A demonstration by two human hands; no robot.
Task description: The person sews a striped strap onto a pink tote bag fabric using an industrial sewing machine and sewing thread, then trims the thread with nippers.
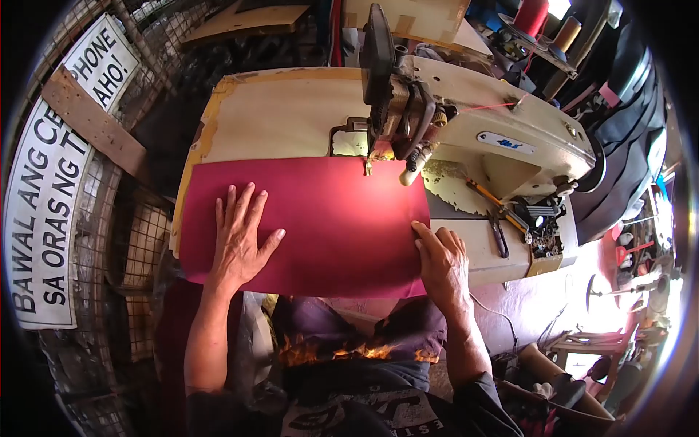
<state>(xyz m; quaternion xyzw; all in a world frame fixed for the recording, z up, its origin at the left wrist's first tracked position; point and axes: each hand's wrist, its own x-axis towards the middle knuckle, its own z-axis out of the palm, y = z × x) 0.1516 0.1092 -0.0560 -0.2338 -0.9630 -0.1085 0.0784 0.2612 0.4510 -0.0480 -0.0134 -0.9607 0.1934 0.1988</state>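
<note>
A wide dark-red cloth (313,233) lies flat on the sewing table (291,109), its front edge hanging over the table's near side. Its far edge reaches the presser foot (368,166) of the sewing machine (466,109), where a lamp lights it. My left hand (242,237) rests flat on the left part of the cloth with its fingers spread. At the cloth's right edge, my right hand (442,264) pinches the fabric between thumb and curled fingers.
Right of the cloth lie an orange-handled tool (489,197), dark scissors (499,237) and a tray of small metal parts (545,237). Thread spools (531,16) stand at the back right. Lettered signs (47,211) hang on wire mesh at the left.
</note>
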